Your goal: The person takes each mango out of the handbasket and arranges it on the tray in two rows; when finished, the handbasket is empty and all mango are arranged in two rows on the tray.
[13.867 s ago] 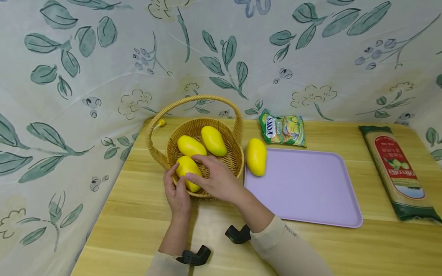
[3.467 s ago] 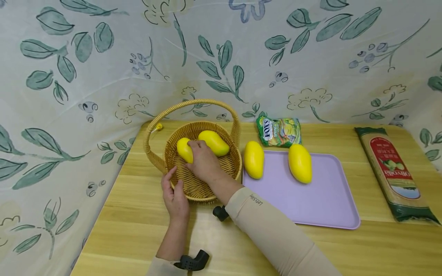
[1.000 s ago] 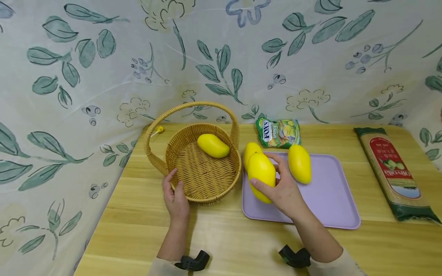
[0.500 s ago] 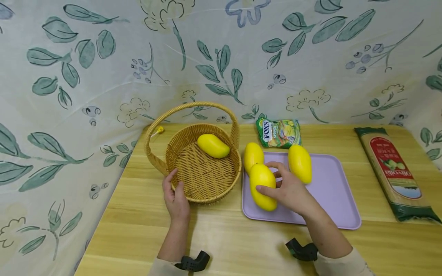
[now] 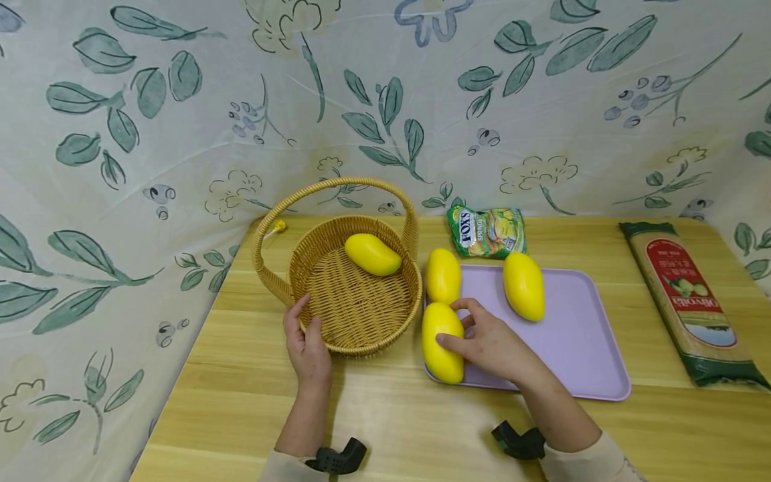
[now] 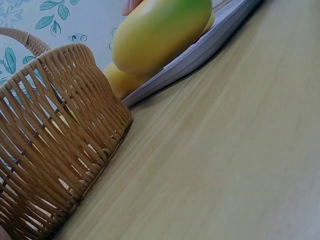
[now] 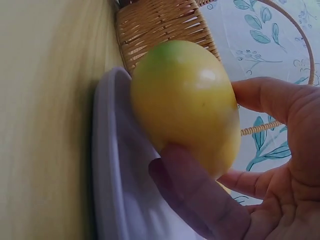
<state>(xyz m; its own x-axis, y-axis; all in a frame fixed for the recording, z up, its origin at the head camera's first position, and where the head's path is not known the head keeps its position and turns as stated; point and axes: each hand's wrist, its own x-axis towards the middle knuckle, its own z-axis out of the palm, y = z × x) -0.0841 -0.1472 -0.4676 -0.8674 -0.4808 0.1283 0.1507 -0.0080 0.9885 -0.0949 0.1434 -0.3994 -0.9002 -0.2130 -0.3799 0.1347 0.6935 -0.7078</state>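
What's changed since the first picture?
From the basket, one mango moved right to the tray's far side, and a second mango is now in the right hand above the near-left corner. A third mango remains inside. The left hand stays at the basket; the far-left mango, green packet and red-labelled pack haven't moved.

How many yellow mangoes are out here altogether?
4: one mango in the basket, another in the right hand over the tray's near left corner, a third at its far left, a fourth farther right. None seems hidden.
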